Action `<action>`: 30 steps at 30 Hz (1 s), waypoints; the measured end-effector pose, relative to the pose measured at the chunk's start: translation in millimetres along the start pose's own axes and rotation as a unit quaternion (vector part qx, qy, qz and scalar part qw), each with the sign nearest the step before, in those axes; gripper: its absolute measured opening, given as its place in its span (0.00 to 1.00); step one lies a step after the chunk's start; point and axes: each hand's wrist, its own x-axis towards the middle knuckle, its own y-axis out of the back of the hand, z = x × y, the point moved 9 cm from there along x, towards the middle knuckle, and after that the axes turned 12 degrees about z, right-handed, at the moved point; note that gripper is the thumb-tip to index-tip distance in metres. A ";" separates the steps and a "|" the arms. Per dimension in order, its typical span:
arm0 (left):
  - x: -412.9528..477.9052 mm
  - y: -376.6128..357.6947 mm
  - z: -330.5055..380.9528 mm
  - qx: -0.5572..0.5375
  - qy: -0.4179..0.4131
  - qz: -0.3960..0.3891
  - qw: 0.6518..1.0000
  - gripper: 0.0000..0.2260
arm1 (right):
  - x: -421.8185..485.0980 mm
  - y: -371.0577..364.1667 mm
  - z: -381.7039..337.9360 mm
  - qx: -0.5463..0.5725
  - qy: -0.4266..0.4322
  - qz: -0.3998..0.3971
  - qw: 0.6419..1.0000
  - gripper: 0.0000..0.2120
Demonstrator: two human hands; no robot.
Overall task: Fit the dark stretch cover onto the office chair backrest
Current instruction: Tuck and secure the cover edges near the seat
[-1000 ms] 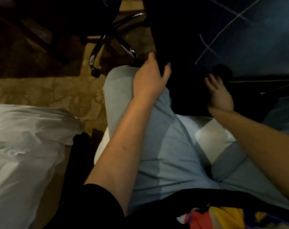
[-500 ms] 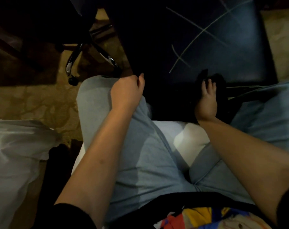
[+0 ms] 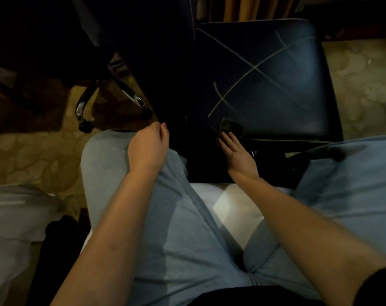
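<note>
The office chair backrest, dark blue with crossed light stitching, lies tilted in front of my knees. The dark stretch cover shows as a black mass along its left side and lower edge; its outline is lost in shadow. My left hand rests on my left knee, fingers pinched together at the cover's edge. My right hand lies flat with its fingers apart against the black fabric, fingertips touching a small bunched fold at the backrest's lower edge.
The chair's chrome base legs and a black caster stand on the patterned carpet at left. I sit on a white bed, legs in light jeans. A white pillow lies at lower left.
My left hand came down from gripping the cover higher up to a pinch at my knee. My right hand's fingers came out of the bunched fabric and flattened. The backrest now shows more fully.
</note>
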 end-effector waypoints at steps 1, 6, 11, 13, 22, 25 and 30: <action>-0.5 0.6 0.1 -0.008 0.000 -0.001 1.000 0.15 | -2.5 4.6 7.9 0.001 -0.025 0.015 1.000 0.31; -4.1 -5.2 11.1 -0.036 -0.032 -0.019 0.999 0.10 | -18.5 27.3 57.4 0.034 -0.200 0.181 0.962 0.29; -7.2 -11.3 19.1 -0.057 -0.053 -0.028 0.997 0.10 | -13.1 30.7 52.4 0.029 -0.178 0.203 0.963 0.25; -7.1 -11.7 21.5 -0.065 -0.054 -0.029 0.996 0.10 | -4.8 22.5 34.8 0.014 -0.113 0.160 0.981 0.27; -13.0 -20.5 33.1 -0.058 -0.071 -0.072 0.993 0.10 | 8.7 11.0 4.9 -0.004 -0.020 0.036 0.999 0.26; -14.2 -22.6 32.8 -0.058 -0.068 -0.081 0.993 0.11 | -4.3 16.9 40.9 0.100 -0.162 0.096 0.977 0.20; -14.6 -25.9 32.5 -0.058 -0.067 -0.094 0.992 0.11 | -12.1 24.8 61.1 0.198 -0.262 0.194 0.924 0.11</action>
